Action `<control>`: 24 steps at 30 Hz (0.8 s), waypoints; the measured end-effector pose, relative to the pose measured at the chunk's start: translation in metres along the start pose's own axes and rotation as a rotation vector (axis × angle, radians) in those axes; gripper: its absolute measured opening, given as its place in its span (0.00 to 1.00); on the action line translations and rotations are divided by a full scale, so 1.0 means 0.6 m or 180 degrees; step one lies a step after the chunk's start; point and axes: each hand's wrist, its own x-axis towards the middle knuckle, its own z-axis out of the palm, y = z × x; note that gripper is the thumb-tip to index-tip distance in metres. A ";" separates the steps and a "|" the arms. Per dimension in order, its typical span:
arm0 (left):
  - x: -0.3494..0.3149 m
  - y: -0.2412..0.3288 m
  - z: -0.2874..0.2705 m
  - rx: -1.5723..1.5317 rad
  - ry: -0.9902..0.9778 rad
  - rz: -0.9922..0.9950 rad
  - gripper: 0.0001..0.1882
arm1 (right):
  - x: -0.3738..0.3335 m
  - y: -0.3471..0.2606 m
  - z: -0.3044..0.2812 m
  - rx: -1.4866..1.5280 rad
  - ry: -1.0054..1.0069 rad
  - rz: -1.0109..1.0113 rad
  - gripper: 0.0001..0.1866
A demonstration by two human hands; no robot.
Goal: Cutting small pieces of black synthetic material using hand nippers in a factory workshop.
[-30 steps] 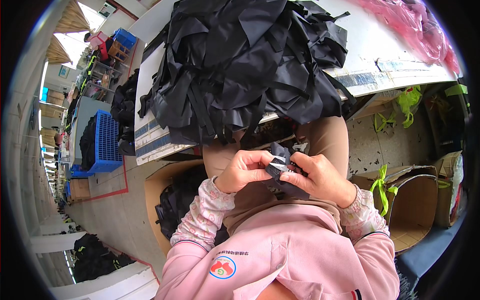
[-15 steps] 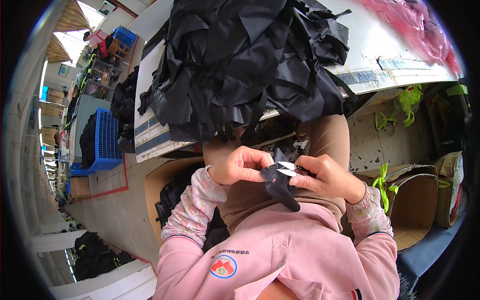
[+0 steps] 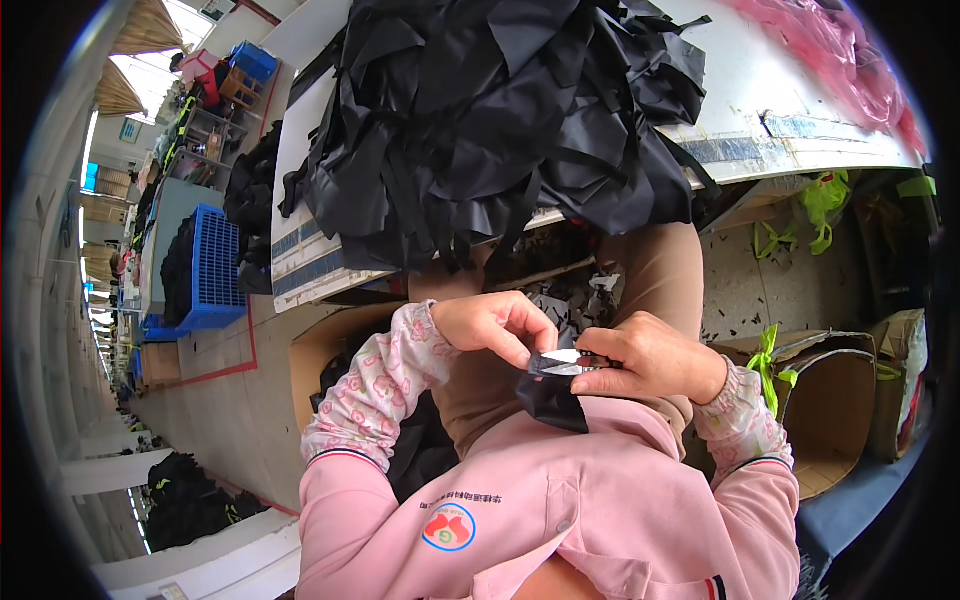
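Note:
Over my lap, my left hand (image 3: pixel 497 325) pinches the edge of a small black fabric piece (image 3: pixel 552 402) between thumb and fingers. My right hand (image 3: pixel 645 355) is closed around a pair of thread snips (image 3: pixel 564 368), their pale blades pointing left. The blade tips lie at the upper edge of the fabric, close to my left fingertips; whether a thread is between them is too small to tell. The rest of the piece hangs down against my pink shirt. Beyond my knees, a large heap of black fabric pieces (image 3: pixel 480 130) with straps hangs over the table's front edge.
The white table (image 3: pixel 745 85) carries pink plastic film (image 3: pixel 830 55) at its far right. Cardboard boxes (image 3: pixel 825 420) stand at my right, and another box (image 3: pixel 312 365) at my left holds black material. A blue crate (image 3: pixel 215 265) stands farther left. Dark scraps litter the floor.
The fabric piece has been turned and shifted slightly lower in my left fingers; its stitched strap end no longer shows. The snips have moved slightly left and down, their blades closer together.

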 end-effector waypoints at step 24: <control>0.002 -0.009 0.004 0.0137 -0.0226 -0.0179 0.06 | 0.008 0.009 0.006 0.0095 -0.0198 -0.0088 0.16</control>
